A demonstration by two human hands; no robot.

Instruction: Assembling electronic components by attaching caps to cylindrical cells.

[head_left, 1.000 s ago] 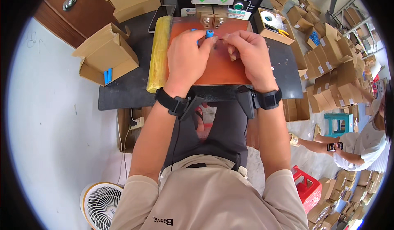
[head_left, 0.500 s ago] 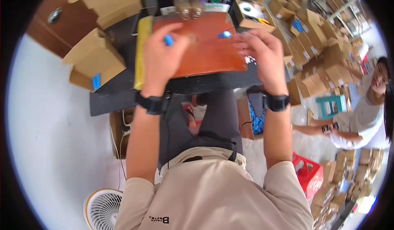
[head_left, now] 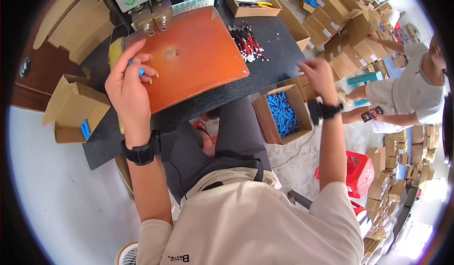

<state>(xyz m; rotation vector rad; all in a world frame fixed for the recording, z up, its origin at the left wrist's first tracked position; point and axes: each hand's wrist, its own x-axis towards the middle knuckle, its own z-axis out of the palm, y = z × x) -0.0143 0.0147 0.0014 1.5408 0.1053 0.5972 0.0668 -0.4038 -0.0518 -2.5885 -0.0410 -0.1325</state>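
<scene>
My left hand (head_left: 128, 87) is raised over the left part of an orange board (head_left: 198, 52), with its fingers curled round a blue battery cell (head_left: 141, 72) that they partly hide. Off the table's right edge hangs my right hand (head_left: 319, 79), its fingers bent and smeared by motion, so whether they hold anything is unclear. Below and left of it stands an open carton (head_left: 267, 123) full of loose blue cells (head_left: 283, 113). Red and black wires with white ends (head_left: 248, 42) lie in a heap on the dark table (head_left: 274, 61) beside the board.
A machine with two metal electrode holders (head_left: 153, 19) stands at the board's far edge. Behind the wires sits a shallow box (head_left: 255, 10) with a tape roll and yellow-handled pliers. At left, a carton (head_left: 78, 109) holds blue cells. A person (head_left: 402, 85) holding a phone is at right, near stacked cartons.
The view has shifted, showing more of the table's right side. My right hand has left the board and swung right, past the table edge. The left keeps its cell over the board.
</scene>
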